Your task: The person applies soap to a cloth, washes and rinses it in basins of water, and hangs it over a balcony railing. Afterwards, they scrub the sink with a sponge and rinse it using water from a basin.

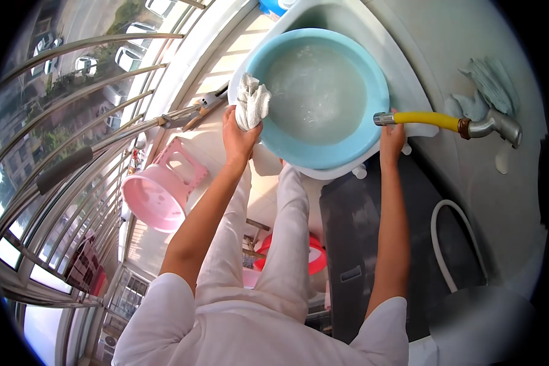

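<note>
A crumpled white cloth [251,104] is bunched in my left hand [240,135], at the left edge of a light-blue basin [378,79]. Cloudy water [314,91] partly fills the basin, which sits in a white sink [402,46]. My right hand [393,141] is at the basin's right side, closed around the metal-tipped end of a yellow hose [430,119]; a fingertip shows above the hose. The metal nozzle points over the basin rim, and no stream of water can be made out from it.
The hose joins a metal tap [497,127] on the right wall, by grey-blue cloths [491,85]. A dark board-like surface [366,213] and white hose [436,235] lie below. At left are a pink basin [155,198], pink stool [189,161] and window railings [91,116].
</note>
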`<action>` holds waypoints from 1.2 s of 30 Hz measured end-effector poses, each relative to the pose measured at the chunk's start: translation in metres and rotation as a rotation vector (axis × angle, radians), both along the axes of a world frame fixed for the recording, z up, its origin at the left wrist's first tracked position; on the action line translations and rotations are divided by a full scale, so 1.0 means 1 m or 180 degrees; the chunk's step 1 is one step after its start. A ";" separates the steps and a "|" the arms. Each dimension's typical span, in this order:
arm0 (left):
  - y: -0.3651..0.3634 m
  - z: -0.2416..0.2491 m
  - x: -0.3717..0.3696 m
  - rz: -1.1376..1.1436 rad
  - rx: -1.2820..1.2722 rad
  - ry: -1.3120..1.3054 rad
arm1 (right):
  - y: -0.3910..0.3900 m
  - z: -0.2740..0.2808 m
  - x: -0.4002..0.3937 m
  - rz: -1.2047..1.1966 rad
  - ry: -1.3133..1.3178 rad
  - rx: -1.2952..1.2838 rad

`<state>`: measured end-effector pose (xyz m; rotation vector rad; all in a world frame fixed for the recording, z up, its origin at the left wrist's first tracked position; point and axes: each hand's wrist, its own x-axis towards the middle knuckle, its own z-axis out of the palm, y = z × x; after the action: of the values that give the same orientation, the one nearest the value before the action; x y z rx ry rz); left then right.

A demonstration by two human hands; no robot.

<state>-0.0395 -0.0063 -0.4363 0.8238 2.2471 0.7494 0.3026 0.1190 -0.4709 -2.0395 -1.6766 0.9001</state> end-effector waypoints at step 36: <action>-0.017 0.014 -0.009 0.0601 -0.0010 -0.1183 | 0.033 -0.035 -0.006 0.0679 -0.0516 0.0630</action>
<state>-0.0485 -0.0231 -0.4221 0.4295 2.0037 0.9039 0.2970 0.1523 -0.5059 -1.8705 -2.0129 0.6151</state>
